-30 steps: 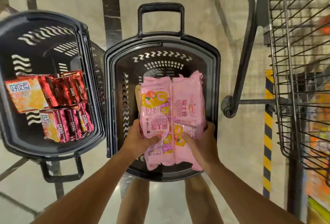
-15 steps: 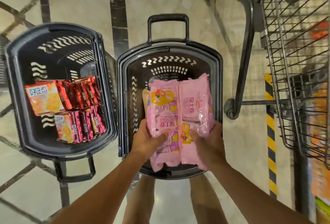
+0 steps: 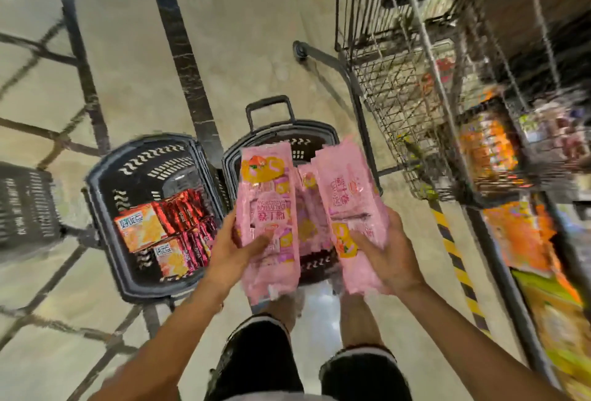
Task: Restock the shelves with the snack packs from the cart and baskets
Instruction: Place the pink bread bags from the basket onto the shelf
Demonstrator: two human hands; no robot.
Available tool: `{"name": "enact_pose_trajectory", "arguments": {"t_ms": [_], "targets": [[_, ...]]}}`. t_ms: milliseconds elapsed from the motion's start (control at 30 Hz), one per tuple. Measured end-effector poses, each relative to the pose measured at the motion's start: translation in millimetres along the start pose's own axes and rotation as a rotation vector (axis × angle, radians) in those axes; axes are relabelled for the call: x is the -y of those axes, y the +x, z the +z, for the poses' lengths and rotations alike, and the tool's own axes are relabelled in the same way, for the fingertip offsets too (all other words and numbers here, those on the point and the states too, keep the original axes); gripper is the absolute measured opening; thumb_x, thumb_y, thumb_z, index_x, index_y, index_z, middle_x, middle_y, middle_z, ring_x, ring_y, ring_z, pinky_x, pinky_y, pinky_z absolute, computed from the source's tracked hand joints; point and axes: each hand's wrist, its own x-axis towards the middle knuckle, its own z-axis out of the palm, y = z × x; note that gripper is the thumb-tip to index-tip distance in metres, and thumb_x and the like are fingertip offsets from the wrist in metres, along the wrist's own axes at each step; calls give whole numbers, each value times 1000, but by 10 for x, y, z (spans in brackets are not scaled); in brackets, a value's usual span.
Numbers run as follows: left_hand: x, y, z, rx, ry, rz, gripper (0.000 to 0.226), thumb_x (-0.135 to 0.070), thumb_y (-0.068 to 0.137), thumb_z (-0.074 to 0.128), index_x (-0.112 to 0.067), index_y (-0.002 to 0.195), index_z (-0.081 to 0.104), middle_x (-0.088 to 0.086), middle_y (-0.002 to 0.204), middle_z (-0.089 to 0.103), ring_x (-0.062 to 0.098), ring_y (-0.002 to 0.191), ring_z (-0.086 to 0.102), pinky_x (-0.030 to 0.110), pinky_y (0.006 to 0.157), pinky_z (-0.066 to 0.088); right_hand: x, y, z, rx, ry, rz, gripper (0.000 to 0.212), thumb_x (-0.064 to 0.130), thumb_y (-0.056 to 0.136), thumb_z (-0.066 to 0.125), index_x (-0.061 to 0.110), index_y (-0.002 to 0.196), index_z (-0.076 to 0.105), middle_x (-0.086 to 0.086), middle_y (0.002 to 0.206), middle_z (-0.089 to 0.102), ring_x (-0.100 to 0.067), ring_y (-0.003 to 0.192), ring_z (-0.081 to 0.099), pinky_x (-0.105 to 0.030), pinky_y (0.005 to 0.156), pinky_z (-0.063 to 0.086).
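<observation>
Carrying step in hand — left hand [image 3: 235,248] and right hand [image 3: 388,255] each keep a closed grip on pink packs [image 3: 268,208], held above the basket [image 3: 281,135]; next move, likely: turn to the blurred shelves [image 3: 499,151] at right.

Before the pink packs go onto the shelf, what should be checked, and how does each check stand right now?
1. Left hand grips left pink pack: ok.
2. Right hand grips right pink pack: ok.
3. Both packs lifted above the middle basket: ok.
4. Free slot on the shelf: cannot tell, blurred.
5. Wire cart out of the way to the shelf: cannot tell.
6. Red packs left in the left basket: not ok, unstocked.
</observation>
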Motion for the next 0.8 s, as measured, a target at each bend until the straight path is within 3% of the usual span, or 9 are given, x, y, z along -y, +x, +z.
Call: {"name": "enact_pose_trajectory", "arguments": {"t_ms": [100,200,267,333,467,567,667,733,800], "targets": [[-405,-345,-93,62,86,89,54,-6,84,79,-22,130,55,-5,106,76,4,88,73,15,66,55,276,-453,-313,-22,18,-50,72,63,73,77,52,136,44,13,135,61,-7,125,59,-40,106,48],[-709,-596,-82,161,187,177,56,-5,84,80,-18,132,54,-1,107,76,12,93,74,18,69,57,405,-915,-625,-72,-9,-89,67,47,83,78,44,140,42,9,141,57,-10,130,54,-45,110,44],[-907,-727,-10,216,277,265,64,-10,82,83,-17,138,52,-2,117,72,5,99,71,22,79,59,434,-1204,-839,-107,-32,-115,65,41,86,75,44,141,40,11,142,55,-8,130,53,-40,109,44],[-1073,-841,95,272,337,331,70,-12,82,84,-19,143,49,-2,123,70,5,105,69,31,92,58,424,-1477,-1051,-156,3,-120,68,46,85,77,42,143,41,15,139,57,-7,127,55,-41,106,47],[-1318,-1266,461,378,423,470,70,-24,82,84,-26,143,49,-13,119,70,3,104,69,30,89,58,234,-2073,-1513,-283,109,-114,72,56,77,79,48,140,44,17,127,65,-8,115,64,-46,97,53],[-1365,-1705,798,448,474,560,79,-46,72,81,-33,142,49,-12,122,69,8,108,69,42,94,57,-16,-2632,-1904,-383,154,-125,74,43,81,82,47,143,43,14,129,65,-9,116,64,-37,95,54],[-1311,-2169,1153,536,481,648,82,-50,70,81,-33,143,49,-10,127,68,11,114,67,48,101,53,-323,-3298,-2303,-482,174,-158,67,42,79,81,41,137,48,17,121,68,-3,108,66,-18,82,52],[-1273,-2614,1465,583,499,696,79,-47,70,81,-30,141,51,-10,126,69,9,114,66,40,99,55,-562,-3769,-2575,-563,195,-159,62,43,79,83,38,132,51,18,115,67,0,104,66,-13,75,48],[-1244,-3036,1766,648,507,757,73,-41,67,82,-34,134,53,-19,119,71,0,109,67,21,90,55,-773,-4239,-2842,-633,190,-171,58,40,81,82,37,130,50,24,116,63,11,104,62,-7,75,45]]}}
